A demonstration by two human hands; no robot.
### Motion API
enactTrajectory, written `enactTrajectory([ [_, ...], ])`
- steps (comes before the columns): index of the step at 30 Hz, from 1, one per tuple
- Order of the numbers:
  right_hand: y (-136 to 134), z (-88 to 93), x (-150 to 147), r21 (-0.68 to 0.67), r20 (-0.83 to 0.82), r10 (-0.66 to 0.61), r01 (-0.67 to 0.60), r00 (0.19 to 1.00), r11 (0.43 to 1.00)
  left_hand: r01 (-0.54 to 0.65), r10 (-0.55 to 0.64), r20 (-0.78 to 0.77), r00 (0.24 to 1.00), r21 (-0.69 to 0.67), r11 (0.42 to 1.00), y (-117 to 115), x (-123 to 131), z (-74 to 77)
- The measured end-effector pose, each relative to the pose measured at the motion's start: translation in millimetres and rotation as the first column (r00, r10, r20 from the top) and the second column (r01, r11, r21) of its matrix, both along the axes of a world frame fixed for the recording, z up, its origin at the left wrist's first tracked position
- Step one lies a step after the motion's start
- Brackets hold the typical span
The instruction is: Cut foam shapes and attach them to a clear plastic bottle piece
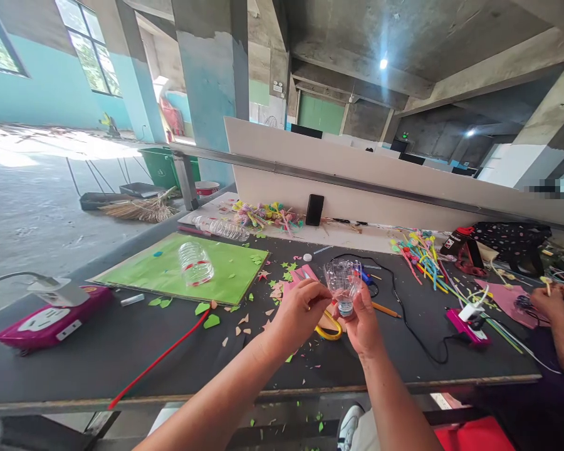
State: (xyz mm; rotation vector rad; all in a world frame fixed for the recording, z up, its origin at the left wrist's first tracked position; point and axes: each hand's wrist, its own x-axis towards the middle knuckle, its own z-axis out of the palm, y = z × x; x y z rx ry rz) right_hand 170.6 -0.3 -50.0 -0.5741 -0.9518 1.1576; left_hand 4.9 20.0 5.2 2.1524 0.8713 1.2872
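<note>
My right hand (364,322) holds the neck end of a cut clear plastic bottle (344,282), its open cut rim facing up. At the bottle's left side my left hand (305,307) has its fingers pinched together; whatever is between them is too small to make out. Yellow-handled scissors (329,332) lie on the black table just under my hands, beside pink paper (301,275). Another clear bottle piece (195,266) with red marks stands on the green sheet (145,269) to the left. Green and pink paper scraps are scattered around.
A red pipe cleaner (162,357) and a magenta power strip (51,319) lie at the left, another power strip (470,326) at the right with a black cable. Bundles of colourful stems (423,257), a phone (314,210) behind. At the far right another person's hands (552,300) work.
</note>
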Motion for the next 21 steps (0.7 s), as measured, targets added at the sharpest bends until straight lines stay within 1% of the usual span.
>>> enactTrajectory([
  [2,-0.2,-0.1,-1.5,-0.007,0.024,-0.027,0.027,0.999,1.0,-0.008,0.008,0.001,1.0,-0.082,0.997,-0.1,-0.2,-2.3],
  [5,0.4,-1.0,-3.9,-0.011,0.055,-0.087,0.087,0.995,0.996,0.035,-0.019,0.078,0.997,-0.212,0.977,-0.6,1.5,-5.7],
  [7,1.4,-2.0,-5.4,-0.001,0.088,-0.144,0.145,0.986,0.989,0.051,-0.023,0.118,0.993,-0.245,0.968,-1.4,2.6,-6.3],
  [9,2.9,-3.5,-6.8,0.009,0.141,-0.218,0.219,0.966,0.976,0.024,-0.008,0.084,0.996,-0.191,0.981,-2.5,2.4,-6.0],
  [10,3.8,-4.2,-7.4,0.012,0.169,-0.258,0.26,0.951,0.966,0.003,0.003,0.045,0.999,-0.131,0.991,-3.1,1.7,-5.8],
  [12,5.3,-5.6,-8.6,0.019,0.219,-0.326,0.33,0.92,0.944,-0.031,0.033,-0.048,0.998,0.033,0.999,-4.1,-0.2,-6.0],
  [14,5.6,-6.1,-9.5,0.029,0.254,-0.373,0.379,0.892,0.925,-0.056,0.081,-0.13,0.988,0.183,0.981,-4.5,-1.7,-7.9],
  [15,5.2,-5.9,-10.0,0.032,0.271,-0.388,0.395,0.881,0.918,-0.072,0.111,-0.156,0.982,0.235,0.969,-4.3,-2.1,-9.4],
  [16,4.4,-5.4,-10.3,0.031,0.287,-0.401,0.409,0.87,0.912,-0.093,0.142,-0.168,0.976,0.268,0.959,-3.9,-2.0,-11.3],
  [18,2.1,-4.2,-10.9,0.025,0.316,-0.414,0.429,0.854,0.903,-0.141,0.192,-0.156,0.969,0.288,0.947,-2.5,-1.1,-15.5],
  [21,-1.1,-3.2,-11.3,0.02,0.339,-0.413,0.432,0.845,0.902,-0.168,0.2,-0.116,0.973,0.239,0.957,-0.2,0.0,-21.2],
])
